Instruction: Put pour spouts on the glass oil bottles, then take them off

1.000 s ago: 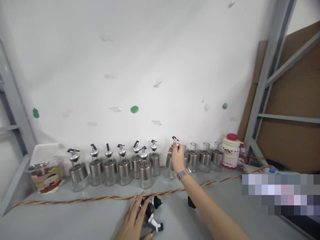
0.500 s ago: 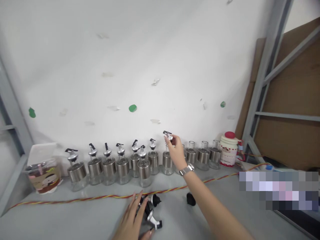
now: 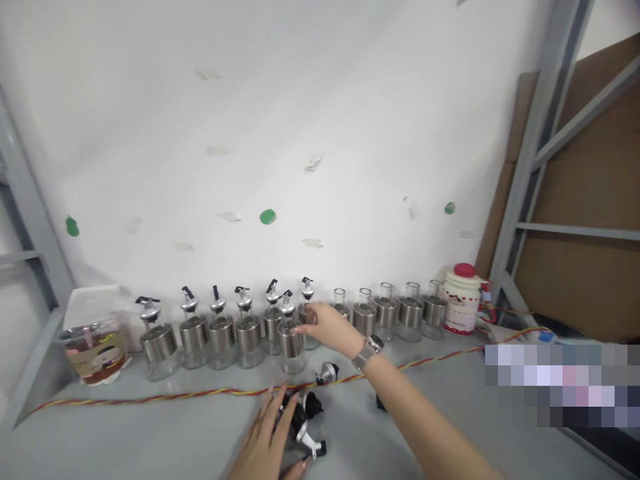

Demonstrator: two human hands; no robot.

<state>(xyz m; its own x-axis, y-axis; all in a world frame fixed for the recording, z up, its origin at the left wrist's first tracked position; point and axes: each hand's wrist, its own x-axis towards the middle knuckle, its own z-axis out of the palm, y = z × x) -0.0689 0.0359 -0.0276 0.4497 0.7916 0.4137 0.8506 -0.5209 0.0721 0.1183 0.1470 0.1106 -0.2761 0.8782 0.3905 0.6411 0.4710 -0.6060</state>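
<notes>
Steel-banded glass bottles (image 3: 249, 340) stand in a row by the white wall (image 3: 380, 120); seven at the left carry pourer stoppers, and five at the right have bare necks; the right hand (image 3: 330, 327) is at the upper part of the front stoppered bottle (image 3: 291, 345), thumb and fingers parted; whether it grips this bottle, I cannot tell; the left hand (image 3: 265, 433) lies fingers spread over loose pourer stoppers (image 3: 313, 405) on the grey table (image 3: 150, 440), well apart from the other hand. One more pourer stopper (image 3: 329, 373) lies tipped beside the red-and-yellow twisted wire (image 3: 200, 396), which runs across in front of the bottles; the right forearm (image 3: 415, 413) crosses above this wire and partly hides a black piece, perhaps a stopper; a red-lidded cream jar (image 3: 461, 303) stands beside the last bare-necked bottle.
</notes>
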